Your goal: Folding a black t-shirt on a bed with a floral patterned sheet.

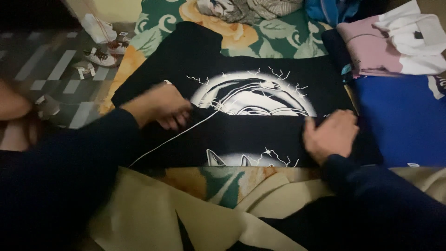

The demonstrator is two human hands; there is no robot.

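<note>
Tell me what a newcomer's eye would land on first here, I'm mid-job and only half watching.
First the black T-shirt with a white graphic, spread across the middle on a floral bedspread. The left hand grips its folded edge at centre-left, and the right hand presses flat on the fold at right. Next, a pile of folded clothes at top right, pink and white.

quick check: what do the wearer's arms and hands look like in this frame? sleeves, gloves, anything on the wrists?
Both arms are in long dark navy sleeves of soft fabric, plain, with no markings visible, ending at the wrists. The left hand and right hand are bare: no gloves. No rings, watch or cables show, though the picture is dim and the left hand is motion-blurred, so small items could be missed.
</note>
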